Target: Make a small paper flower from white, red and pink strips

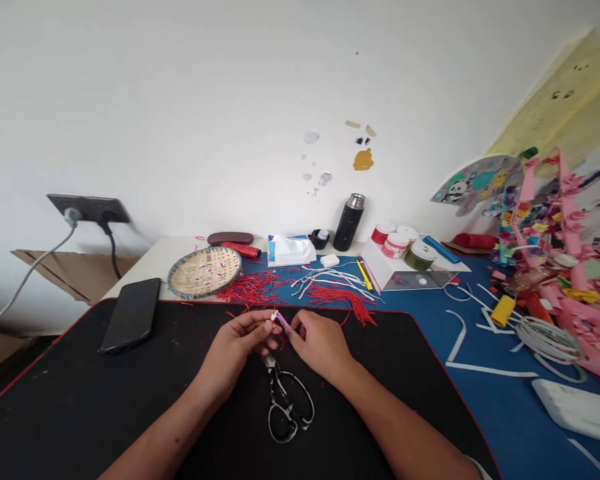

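Observation:
My left hand [243, 337] pinches a small white and red piece of knotted cord [275, 319] between thumb and forefinger. In my right hand [323, 340] is a slim pinkish-purple tool [283, 323], its tip touching or very near the cord piece; its exact kind is too small to tell. Both hands hover close together over a black mat [145, 400]. Just below them lies a pair of black-handled scissors [285, 410], handles toward me, with the blade tips partly hidden by my left fingers. Beyond the hands are cut red cords [350, 300] and white cords [317, 279].
A woven basket [205, 272] with small red and white bits sits back left, near a phone [131, 317]. Behind stand a tissue pack [292, 251], a black flask [349, 222] and lidded jars [395, 246]. Paper crafts [570, 233] and a coiled cable [550, 339] crowd the right.

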Demonstrator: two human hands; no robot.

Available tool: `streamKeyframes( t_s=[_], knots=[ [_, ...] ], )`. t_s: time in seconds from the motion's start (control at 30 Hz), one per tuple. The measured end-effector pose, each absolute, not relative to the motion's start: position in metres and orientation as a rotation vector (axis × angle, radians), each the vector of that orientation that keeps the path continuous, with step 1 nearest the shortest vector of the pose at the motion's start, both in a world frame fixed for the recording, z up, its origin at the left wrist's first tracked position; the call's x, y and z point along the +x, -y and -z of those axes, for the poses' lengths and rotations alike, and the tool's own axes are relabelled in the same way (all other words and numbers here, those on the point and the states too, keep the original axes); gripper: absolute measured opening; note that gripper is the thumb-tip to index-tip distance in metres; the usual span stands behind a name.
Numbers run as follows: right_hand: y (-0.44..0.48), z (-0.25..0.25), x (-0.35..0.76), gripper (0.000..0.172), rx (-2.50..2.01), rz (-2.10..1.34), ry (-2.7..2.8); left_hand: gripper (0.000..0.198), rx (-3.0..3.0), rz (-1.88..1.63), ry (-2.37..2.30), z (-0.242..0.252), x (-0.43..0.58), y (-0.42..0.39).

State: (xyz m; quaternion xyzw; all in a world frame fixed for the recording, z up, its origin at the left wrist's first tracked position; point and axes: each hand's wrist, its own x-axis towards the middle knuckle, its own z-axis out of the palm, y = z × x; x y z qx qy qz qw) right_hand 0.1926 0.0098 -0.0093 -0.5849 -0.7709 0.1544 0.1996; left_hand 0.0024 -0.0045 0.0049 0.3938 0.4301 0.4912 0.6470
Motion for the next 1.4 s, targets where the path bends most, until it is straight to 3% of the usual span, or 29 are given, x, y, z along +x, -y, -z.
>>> streamKeyframes(
  t_s=[0.13, 0.37, 0.47, 1.13, 1.4],
  knots=[
    [-0.012, 0.014, 0.2, 0.01, -1.543, -0.615, 2.014, 0.04, 0.887, -1.132, -0.977, -0.005, 0.002, 0.004],
    [-0.012, 0.015, 0.201, 0.022, -1.255, -1.353, 1.554, 0.04, 0.856, -1.138, -0.986, -0.003, 0.001, 0.004],
    [-0.008, 0.008, 0.198, 0.029, -1.181, -1.517, 1.44, 0.043, 0.825, -1.138, -0.974, -0.002, 0.001, 0.004],
    [-0.003, -0.008, 0.202, 0.046, -1.071, -1.649, 1.38, 0.036, 0.659, -1.186, -0.927, -0.002, -0.002, 0.005],
    [0.0, -0.011, 0.202, 0.04, -1.086, -1.758, 1.448, 0.041, 0.572, -1.243, -0.957, -0.003, -0.002, 0.003]
  ],
)
